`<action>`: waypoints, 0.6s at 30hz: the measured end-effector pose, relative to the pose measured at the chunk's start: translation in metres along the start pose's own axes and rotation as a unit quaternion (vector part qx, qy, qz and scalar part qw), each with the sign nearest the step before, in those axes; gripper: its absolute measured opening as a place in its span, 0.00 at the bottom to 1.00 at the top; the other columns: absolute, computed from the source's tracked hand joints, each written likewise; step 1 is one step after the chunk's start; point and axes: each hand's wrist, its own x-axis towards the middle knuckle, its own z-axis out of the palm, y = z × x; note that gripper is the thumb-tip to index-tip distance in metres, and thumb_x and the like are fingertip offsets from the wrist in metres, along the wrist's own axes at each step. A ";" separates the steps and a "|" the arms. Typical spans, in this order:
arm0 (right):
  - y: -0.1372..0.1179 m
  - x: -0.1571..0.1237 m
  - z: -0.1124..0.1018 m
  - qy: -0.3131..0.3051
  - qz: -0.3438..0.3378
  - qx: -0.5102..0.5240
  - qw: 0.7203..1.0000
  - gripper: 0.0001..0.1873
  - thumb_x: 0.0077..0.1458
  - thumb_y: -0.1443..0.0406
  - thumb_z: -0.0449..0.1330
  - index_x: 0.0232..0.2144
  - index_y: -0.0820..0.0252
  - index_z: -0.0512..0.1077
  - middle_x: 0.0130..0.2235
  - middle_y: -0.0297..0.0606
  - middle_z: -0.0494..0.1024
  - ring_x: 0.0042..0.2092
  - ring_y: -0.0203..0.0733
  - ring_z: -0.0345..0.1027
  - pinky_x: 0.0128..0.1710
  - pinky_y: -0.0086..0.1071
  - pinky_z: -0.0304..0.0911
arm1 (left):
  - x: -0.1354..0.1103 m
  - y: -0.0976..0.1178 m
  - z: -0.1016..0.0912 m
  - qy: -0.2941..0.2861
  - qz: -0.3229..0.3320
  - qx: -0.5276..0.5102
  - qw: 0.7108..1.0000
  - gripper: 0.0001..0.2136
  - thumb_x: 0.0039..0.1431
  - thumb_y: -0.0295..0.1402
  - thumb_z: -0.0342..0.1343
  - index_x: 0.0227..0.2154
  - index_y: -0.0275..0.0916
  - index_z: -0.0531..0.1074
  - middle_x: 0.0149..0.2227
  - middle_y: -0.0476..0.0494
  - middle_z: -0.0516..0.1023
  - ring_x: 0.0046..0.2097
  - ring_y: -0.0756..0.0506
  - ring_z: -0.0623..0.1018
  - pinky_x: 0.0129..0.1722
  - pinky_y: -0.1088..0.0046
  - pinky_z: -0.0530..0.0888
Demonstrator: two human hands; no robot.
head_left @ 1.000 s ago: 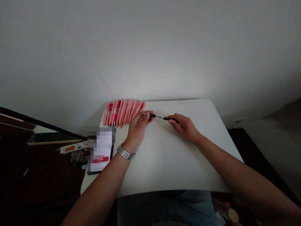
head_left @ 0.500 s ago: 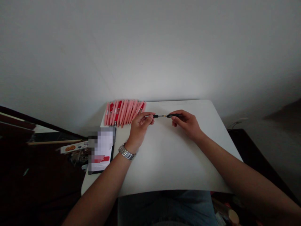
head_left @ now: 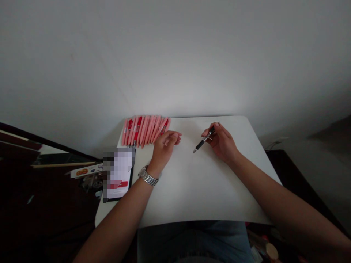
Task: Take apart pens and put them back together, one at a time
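My right hand is closed around a black pen with a silver clip, its tip pointing down and left just above the white table. My left hand, with a metal watch on the wrist, rests on the table with its fingers curled; what they hold, if anything, is hidden. Just behind and left of it lies a row of several pink pens with red clips at the table's far left corner.
A dark holder with a white and red card lies on the table's left edge. Dark furniture and clutter sit left of the table. A plain wall rises behind it.
The two hands held the pen stretched between them; now they have parted. The right hand has drawn the black pen away to the right and tilted it, and the left hand has curled shut.
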 end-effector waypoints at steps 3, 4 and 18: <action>-0.001 0.003 -0.001 -0.013 0.019 0.005 1.000 0.20 0.61 0.42 0.56 0.35 0.49 0.62 0.27 0.29 0.70 0.33 0.43 0.71 0.38 0.40 0.72 | 0.001 -0.003 0.000 0.003 -0.002 -0.005 1.000 0.15 0.63 0.46 0.60 0.37 0.38 0.80 0.34 0.43 0.79 0.36 0.48 0.78 0.39 0.72 0.76; -0.002 0.004 -0.001 -0.017 0.020 0.002 1.000 0.21 0.61 0.41 0.55 0.35 0.48 0.61 0.26 0.28 0.67 0.31 0.43 0.69 0.37 0.41 0.72 | 0.001 -0.004 0.000 0.001 -0.002 -0.006 1.000 0.15 0.63 0.46 0.60 0.37 0.38 0.80 0.34 0.44 0.79 0.36 0.48 0.78 0.39 0.73 0.76; -0.015 0.000 -0.006 -0.026 0.016 0.090 0.995 0.28 0.61 0.40 0.51 0.22 0.52 0.54 0.22 0.29 0.50 0.25 0.41 0.48 0.30 0.39 0.59 | 0.001 -0.008 -0.001 -0.003 0.003 0.005 1.000 0.14 0.64 0.45 0.60 0.37 0.38 0.80 0.33 0.44 0.79 0.36 0.48 0.78 0.39 0.72 0.76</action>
